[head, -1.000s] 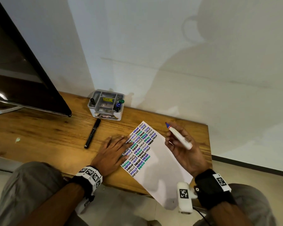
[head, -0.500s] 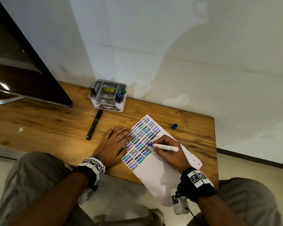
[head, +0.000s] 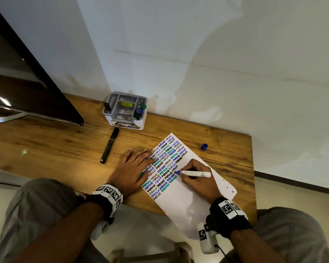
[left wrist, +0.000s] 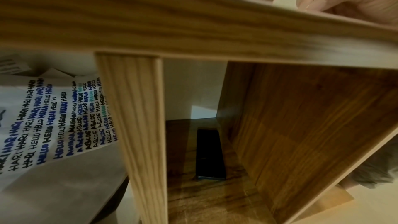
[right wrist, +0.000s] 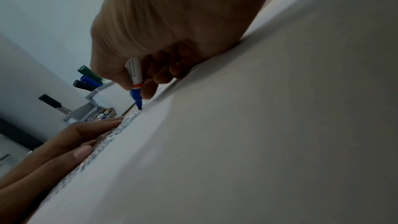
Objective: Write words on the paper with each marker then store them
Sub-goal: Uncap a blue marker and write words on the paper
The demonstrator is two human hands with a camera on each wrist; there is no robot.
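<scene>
A white sheet of paper (head: 180, 202) lies slanted on the wooden table (head: 55, 149), its upper left covered in rows of "HELLO". My right hand (head: 196, 177) pinches a white marker with a blue tip (head: 195, 174), uncapped, its tip touching the paper beside the written rows; the right wrist view shows the same marker (right wrist: 135, 81) with its tip on the sheet. My left hand (head: 135, 168) lies flat, fingers straight, pressing the paper's left edge. The blue cap (head: 204, 146) lies on the table to the right of the paper.
A grey organiser box (head: 124, 111) at the wall holds black, blue and green markers. A capped black marker (head: 110, 145) lies on the table left of my left hand. A dark screen (head: 27, 82) stands at the far left. Below the tabletop a shelf holds a dark phone (left wrist: 210, 154).
My right hand came down from mid-air to the paper and turned the marker tip-down onto it. The blue cap now lies uncovered on the table. The left hand stayed flat.
</scene>
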